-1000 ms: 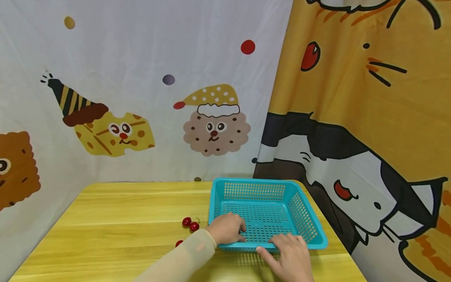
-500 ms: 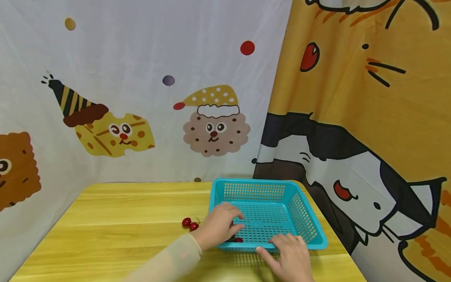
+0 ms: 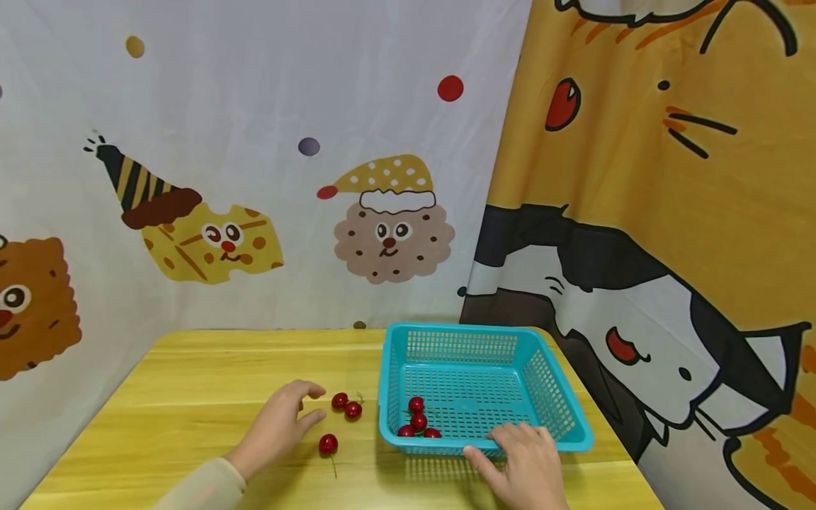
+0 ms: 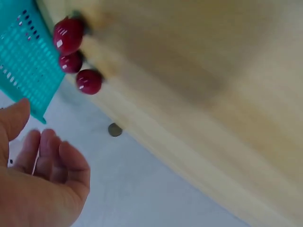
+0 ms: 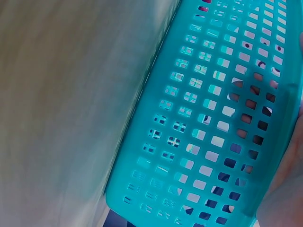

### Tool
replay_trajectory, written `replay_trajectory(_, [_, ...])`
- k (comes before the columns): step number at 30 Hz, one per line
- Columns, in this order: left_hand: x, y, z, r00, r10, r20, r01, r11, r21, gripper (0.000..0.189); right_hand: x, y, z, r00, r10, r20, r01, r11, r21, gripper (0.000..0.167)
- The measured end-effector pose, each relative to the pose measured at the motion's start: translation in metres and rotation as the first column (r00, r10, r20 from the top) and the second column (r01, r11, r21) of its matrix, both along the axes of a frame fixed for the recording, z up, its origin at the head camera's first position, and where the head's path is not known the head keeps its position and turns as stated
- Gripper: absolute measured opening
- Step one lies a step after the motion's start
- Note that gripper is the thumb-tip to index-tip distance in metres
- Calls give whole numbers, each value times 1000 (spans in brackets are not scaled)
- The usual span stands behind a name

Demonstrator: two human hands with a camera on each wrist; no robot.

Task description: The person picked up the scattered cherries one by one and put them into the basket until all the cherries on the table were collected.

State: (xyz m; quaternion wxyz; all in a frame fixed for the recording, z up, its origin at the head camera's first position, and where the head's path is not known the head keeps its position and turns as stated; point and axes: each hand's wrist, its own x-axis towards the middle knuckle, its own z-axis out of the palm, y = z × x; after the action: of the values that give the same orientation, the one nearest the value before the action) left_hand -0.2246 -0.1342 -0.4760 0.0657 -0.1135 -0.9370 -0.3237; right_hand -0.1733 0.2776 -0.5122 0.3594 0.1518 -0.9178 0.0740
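Observation:
A turquoise plastic basket point(image 3: 459, 445) with perforated walls stands on the table, several red cherries point(image 3: 418, 421) lying in its near left corner. My right hand point(image 3: 525, 460) grips the front rim, fingers over the inside and thumb outside; the right wrist view shows fingers through the holes of the basket wall point(image 5: 189, 142). Left of the basket, my left hand point(image 3: 280, 418) hovers with nothing in it, thumb and fingers apart. Close to its fingertips lie two cherries point(image 3: 353, 410) side by side, and nearer me a single cherry point(image 3: 328, 444) with a green stem.
The yellow wood-grain table point(image 3: 210, 397) extends left of the basket. Behind it hangs a pale cloth point(image 3: 242, 106) with cartoon prints, and an orange cat-print curtain point(image 3: 605, 177) hangs close along the right side.
My left hand has let go of cherries inside the basket and moved out left over the table, uncovering the cherries there. My right hand stays on the rim.

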Motion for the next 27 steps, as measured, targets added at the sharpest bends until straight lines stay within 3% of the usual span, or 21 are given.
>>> replay_trajectory(4, [11,-10,-9,996,-79,29,80,996,-27,31,-1,-1,0,1000,10,-1,-10,1000,-17,34])
replay_trajectory(10, [17,-3,-20,971,-237,-42,231,965,-121,38,-6,-6,-1,1000,30,-2,-30,999,-21,35])
replay_trajectory(13, [17,-1,-25,957,-283,-66,269,948,-167,39,-6,-10,-2,999,35,-8,-36,999,-21,37])
replay_trajectory(27, [19,-2,-38,950,-308,-50,298,943,-147,34,-7,-15,2,998,56,-13,-56,998,-10,37])
